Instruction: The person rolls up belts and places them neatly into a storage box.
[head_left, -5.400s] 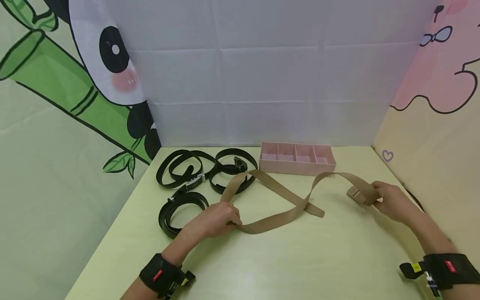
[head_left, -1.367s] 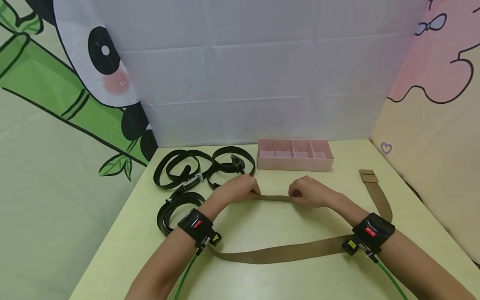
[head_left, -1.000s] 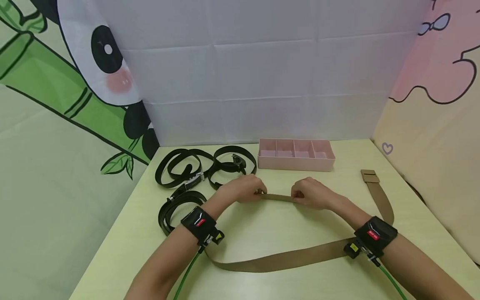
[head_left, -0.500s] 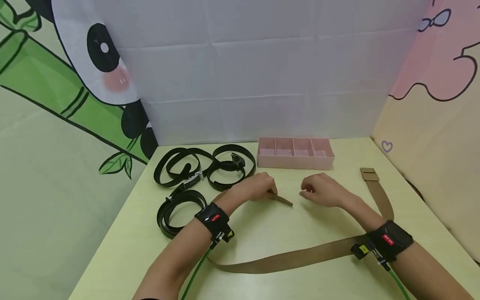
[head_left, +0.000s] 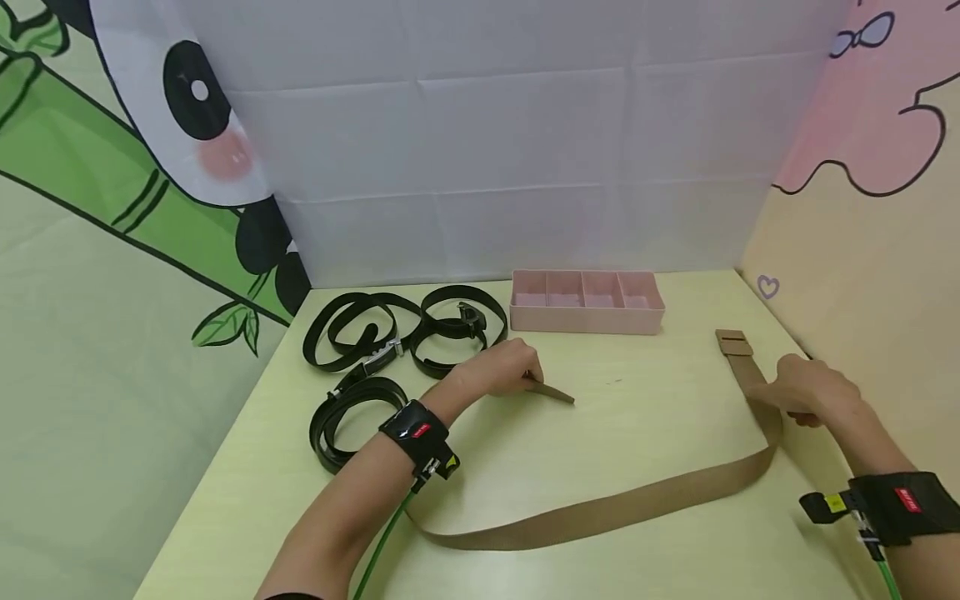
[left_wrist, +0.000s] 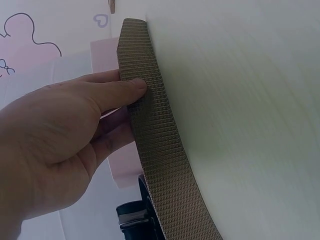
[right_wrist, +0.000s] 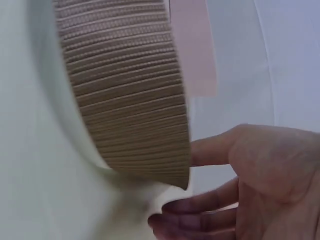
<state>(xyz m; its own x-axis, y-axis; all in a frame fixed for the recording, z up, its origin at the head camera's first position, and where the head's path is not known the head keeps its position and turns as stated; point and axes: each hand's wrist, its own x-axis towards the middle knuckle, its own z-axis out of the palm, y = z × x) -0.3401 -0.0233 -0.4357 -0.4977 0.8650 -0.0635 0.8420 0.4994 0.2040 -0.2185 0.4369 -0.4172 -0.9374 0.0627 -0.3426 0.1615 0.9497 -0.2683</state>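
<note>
Well, the pale yellow table (head_left: pixel 645 442) stands against a light grey cloth (head_left: pixel 450 150), with cartoon-printed walls to either side. Near its back edge sit a pink tray (head_left: pixel 585 320) (4 compartments in a row) and coiled black belts (head_left: pixel 320 429). The tan belt (head_left: pixel 592 514) curves across the tabletop from the left hand (head_left: pixel 498 368) to its buckle (head_left: pixel 733 342). The left hand pinches it near the tip between thumb and fingers; the right hand (head_left: pixel 813 393) has its thumb straight at the strap's edge, fingers loosely bent, not gripping.
</note>
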